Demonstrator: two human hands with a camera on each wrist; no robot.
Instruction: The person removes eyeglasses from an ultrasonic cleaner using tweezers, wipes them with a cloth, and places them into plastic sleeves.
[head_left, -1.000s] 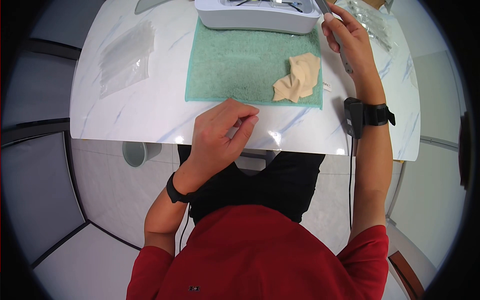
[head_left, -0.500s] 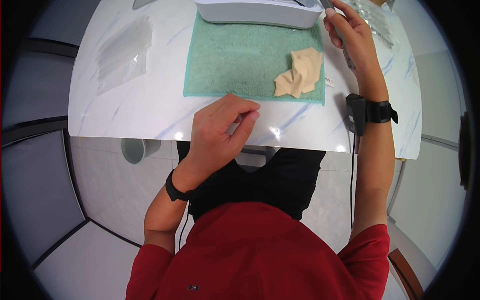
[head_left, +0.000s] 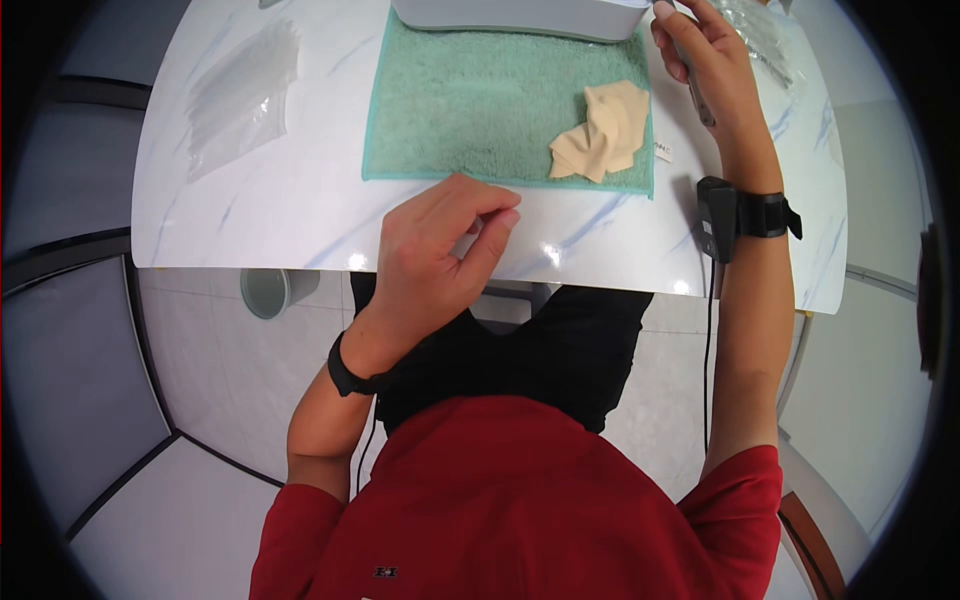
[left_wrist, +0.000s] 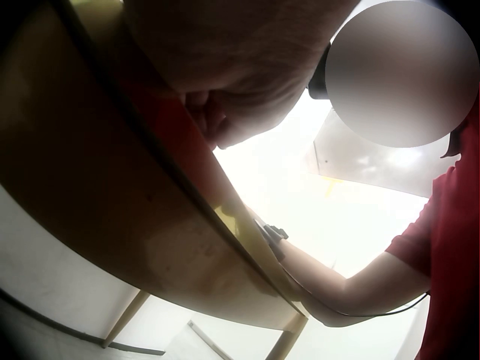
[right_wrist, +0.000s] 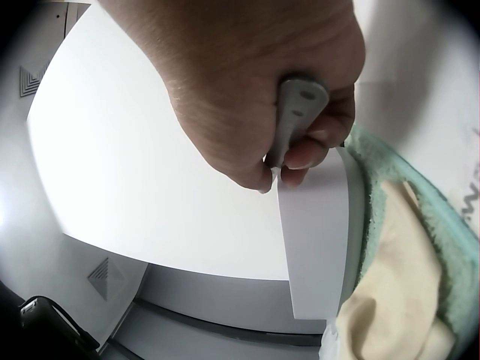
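My right hand (head_left: 722, 85) grips a grey, flat-handled tool (right_wrist: 301, 105) at the upper right of the head view. Its fingers are wrapped about the shaft, and the tool's far end is hidden. Right beside those fingers stands a white, rounded tub (head_left: 520, 16), its long wall also showing in the right wrist view. Under the tub lies a green towel (head_left: 470, 110), with a crumpled beige cloth (head_left: 605, 130) on its right part. My left hand (head_left: 435, 245) lies at the table's front edge, fingers loosely curled, with nothing visible in it.
A clear plastic bag (head_left: 245, 100) lies on the left of the marble-patterned table (head_left: 330, 215). Another clear bag (head_left: 758, 45) is at the back right, beyond my right hand. A grey bin (head_left: 268, 293) stands on the floor. A cable (head_left: 710, 360) runs down from my right wrist.
The head view has shifted, so the table and tub sit higher in it. Glasses seen in the tub earlier are out of frame. My right hand still grips the tool; my left stays put.
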